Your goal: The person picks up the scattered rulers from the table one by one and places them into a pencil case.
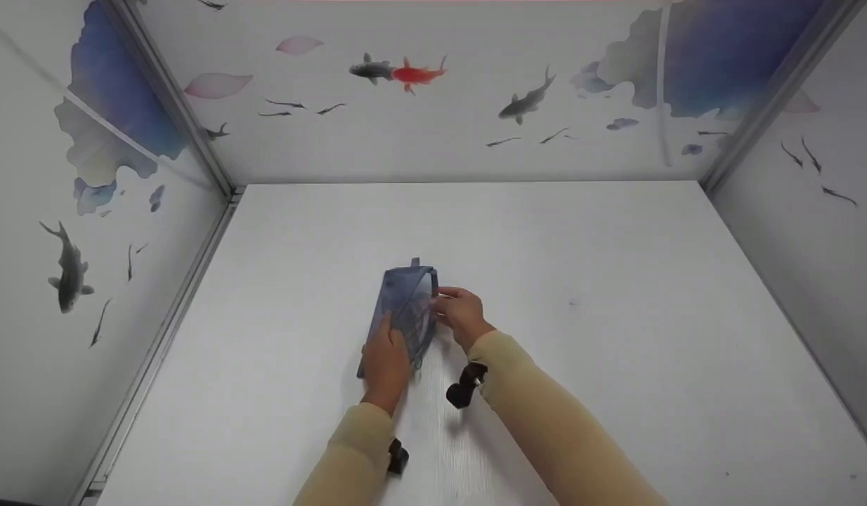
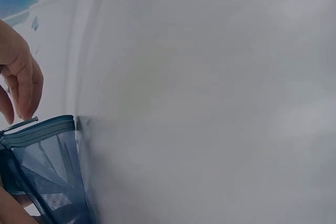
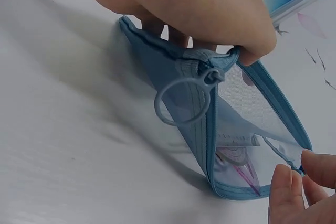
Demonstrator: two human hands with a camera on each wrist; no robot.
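Observation:
A blue mesh zip pouch [image 1: 403, 295] is held up off the tabletop. My left hand [image 1: 386, 362] grips its near side, the thumb lying on the front and the other fingers behind; the right wrist view shows this hand [image 3: 184, 9] across the pouch's end. With thumb and fingertips, my right hand [image 1: 464, 313] pinches a zipper pull [image 3: 283, 153] at the far end of the opening. Another zipper pull, a ring [image 3: 184, 102], hangs near the left hand. Between them the zipper gapes, showing a clear ruler [image 3: 239, 139] and a pink-edged piece [image 3: 245, 177] inside.
The white tabletop [image 1: 616, 302] spreads around both hands. White panels with painted fish form the back wall [image 1: 461, 133] and sides, joined by grey metal rails [image 1: 173, 91]. Black wrist cameras [image 1: 465, 385] sit below both sleeve cuffs.

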